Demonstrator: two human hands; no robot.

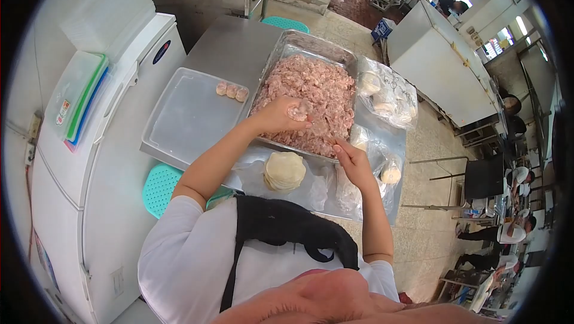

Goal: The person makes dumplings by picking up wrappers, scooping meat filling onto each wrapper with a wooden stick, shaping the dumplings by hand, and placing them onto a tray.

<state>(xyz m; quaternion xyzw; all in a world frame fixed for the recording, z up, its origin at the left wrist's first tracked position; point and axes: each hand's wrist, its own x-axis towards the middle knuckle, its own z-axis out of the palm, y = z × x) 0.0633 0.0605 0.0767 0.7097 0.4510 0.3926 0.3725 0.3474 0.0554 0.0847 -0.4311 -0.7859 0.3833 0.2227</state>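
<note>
My left hand (278, 116) is over the near left part of a metal pan (287, 40) filled with minced meat (314, 85). Its fingers curl around a small meat-filled dumpling (298, 110). At the pan's near right edge, my right hand (357, 162) is closed, fingertips at the meat; whatever it grips is too small to make out. A stack of round dumpling wrappers (284, 171) lies on plastic, close to my body. Three finished dumplings (232, 91) sit in a row at the far right corner of a translucent tray (191, 112), left of the pan.
Plastic bags with pale wrapper stacks (387, 94) lie right of the pan, and more bagged wrappers (391, 171) near my right forearm. A white freezer (125, 133) stands left; teal stools (161, 189) show beside the table. Other people work far right.
</note>
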